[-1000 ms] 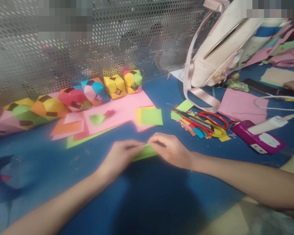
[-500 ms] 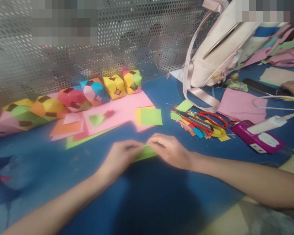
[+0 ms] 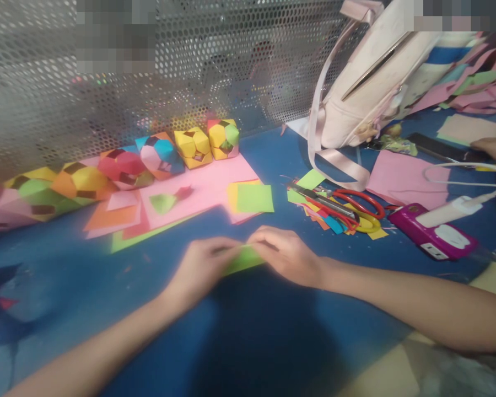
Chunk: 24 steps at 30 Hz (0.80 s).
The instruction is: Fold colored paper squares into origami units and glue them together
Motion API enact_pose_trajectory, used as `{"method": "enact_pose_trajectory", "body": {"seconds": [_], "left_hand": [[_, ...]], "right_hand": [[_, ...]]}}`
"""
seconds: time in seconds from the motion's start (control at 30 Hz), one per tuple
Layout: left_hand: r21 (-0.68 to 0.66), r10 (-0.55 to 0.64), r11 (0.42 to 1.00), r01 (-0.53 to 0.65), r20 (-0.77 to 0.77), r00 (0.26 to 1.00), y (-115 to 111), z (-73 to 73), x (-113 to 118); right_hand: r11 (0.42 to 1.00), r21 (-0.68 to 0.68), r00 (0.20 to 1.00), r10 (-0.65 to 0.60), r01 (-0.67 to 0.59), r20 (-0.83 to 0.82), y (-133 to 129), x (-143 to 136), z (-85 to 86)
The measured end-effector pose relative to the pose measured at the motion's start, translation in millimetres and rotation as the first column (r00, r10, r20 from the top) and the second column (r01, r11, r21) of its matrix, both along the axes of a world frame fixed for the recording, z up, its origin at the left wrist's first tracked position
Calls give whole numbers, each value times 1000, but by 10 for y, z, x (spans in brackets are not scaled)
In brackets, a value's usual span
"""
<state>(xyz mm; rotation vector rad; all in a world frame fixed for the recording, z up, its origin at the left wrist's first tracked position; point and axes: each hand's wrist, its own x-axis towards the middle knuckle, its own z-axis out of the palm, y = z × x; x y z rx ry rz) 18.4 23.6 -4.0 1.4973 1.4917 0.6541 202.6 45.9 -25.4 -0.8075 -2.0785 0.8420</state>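
Note:
A small green paper (image 3: 244,260) lies between my two hands over the blue table. My left hand (image 3: 209,259) pinches its left side, and my right hand (image 3: 283,253) grips its right side, fingertips near its upper edge. Just beyond them is a stack of small square sheets, green (image 3: 254,198) on top of yellow, resting on larger pink paper (image 3: 206,182). A green folded piece (image 3: 162,203) lies on that pink paper, farther left.
Folded paper boxes (image 3: 193,146) line the perforated metal panel (image 3: 240,66). To the right are red-handled scissors (image 3: 361,201) on paper scraps, a purple device (image 3: 434,231) with a white cable, a pale bag (image 3: 355,105), pink sheets (image 3: 409,179) and another person's hand (image 3: 494,149).

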Motion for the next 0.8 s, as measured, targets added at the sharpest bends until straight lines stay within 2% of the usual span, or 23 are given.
{"method": "enact_pose_trajectory", "body": {"seconds": [0.17,0.4,0.57,0.7,0.8], "left_hand": [[54,-2,999,5,-43,999,-14,39,24],[130,-34,990,45,-86,996,-33,0,33],[205,-65,975,82,-88,994,-41,-23,47],[214,-72,973,88,-77,994,-44,-46,33],[190,-60,979,78,-98,993,-41,-47,20]], "right_hand": [[1000,-2,1000,-9,9,-1,-3,-3,-4],[999,-33,1000,11,-12,-8,5,4,-18],[999,-20,999,-29,30,28,10,-18,-48],[999,41,1000,-27,27,-8,7,-29,-54],[998,16,998,-60,60,-9,8,-27,-40]]}}
